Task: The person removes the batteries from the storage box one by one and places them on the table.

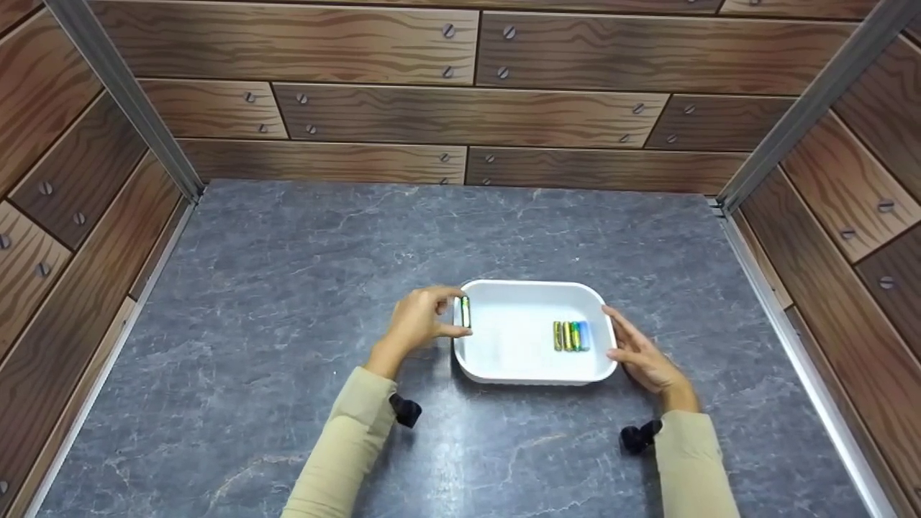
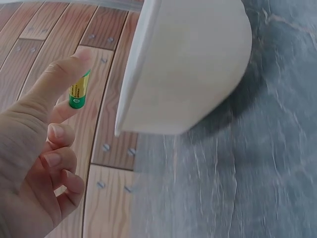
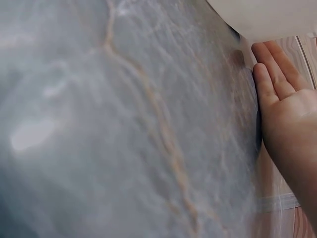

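Observation:
In the head view, my left hand (image 1: 417, 316) pinches a battery (image 1: 465, 312) between thumb and index finger, over the left rim of a white plastic tub (image 1: 511, 374). The left wrist view shows the green end of that battery (image 2: 78, 94), the other fingers loosely bent below. Several batteries (image 1: 568, 336) lie side by side on the tub's floor towards the right, gold and green ones with a blue one at the end. My right hand (image 1: 644, 360) touches the tub's right edge with thumb and fingertips; in the right wrist view its fingers (image 3: 277, 74) look straight.
The tub stands on a grey marbled table (image 1: 302, 237). Wood-patterned panels (image 1: 460, 115) rise at the back and both sides, with metal rails (image 1: 129, 101) at the corners. A small black camera (image 1: 406, 411) sits at each wrist.

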Tool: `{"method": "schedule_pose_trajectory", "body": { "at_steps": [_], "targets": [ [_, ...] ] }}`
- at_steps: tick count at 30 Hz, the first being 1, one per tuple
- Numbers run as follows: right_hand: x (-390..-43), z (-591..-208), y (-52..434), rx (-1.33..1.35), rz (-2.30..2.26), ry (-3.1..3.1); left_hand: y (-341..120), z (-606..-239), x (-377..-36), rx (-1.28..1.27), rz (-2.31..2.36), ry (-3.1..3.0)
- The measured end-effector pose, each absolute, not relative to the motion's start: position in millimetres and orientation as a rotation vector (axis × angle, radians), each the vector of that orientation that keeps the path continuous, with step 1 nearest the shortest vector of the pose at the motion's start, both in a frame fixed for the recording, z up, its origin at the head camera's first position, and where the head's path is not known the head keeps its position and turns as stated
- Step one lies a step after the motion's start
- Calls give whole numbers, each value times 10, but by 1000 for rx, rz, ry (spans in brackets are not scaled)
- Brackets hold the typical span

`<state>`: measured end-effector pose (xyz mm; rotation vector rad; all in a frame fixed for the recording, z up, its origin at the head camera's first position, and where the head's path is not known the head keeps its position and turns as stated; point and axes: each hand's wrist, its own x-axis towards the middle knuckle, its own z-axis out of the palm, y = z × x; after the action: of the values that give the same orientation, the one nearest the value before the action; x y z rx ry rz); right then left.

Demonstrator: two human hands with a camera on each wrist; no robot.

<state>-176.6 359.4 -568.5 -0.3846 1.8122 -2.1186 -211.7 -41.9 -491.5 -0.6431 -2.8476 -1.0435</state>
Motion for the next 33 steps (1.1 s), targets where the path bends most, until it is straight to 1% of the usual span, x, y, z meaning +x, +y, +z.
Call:
{"method": "schedule_pose_trajectory", "body": {
  "at_steps": [8, 16, 24, 33],
  "targets": [
    [-1751, -5641, 3567, -392, -2104, 1855, -567, -4980, -2095, -604, -1071, -2835],
    [-1751, -5612, 3520, -338, -2149, 1948, -693, -5065, -2070, -553, -1147, -2828],
    [-1753, -5639, 3450, -204, -2257, 1908, -810, -5112, -2036, -426, -1203, -2882],
    [-1744, -5692, 3481, -257, -2248, 1798, -913, -5232, -2041, -403, -1161, -2884]
  ]
}}
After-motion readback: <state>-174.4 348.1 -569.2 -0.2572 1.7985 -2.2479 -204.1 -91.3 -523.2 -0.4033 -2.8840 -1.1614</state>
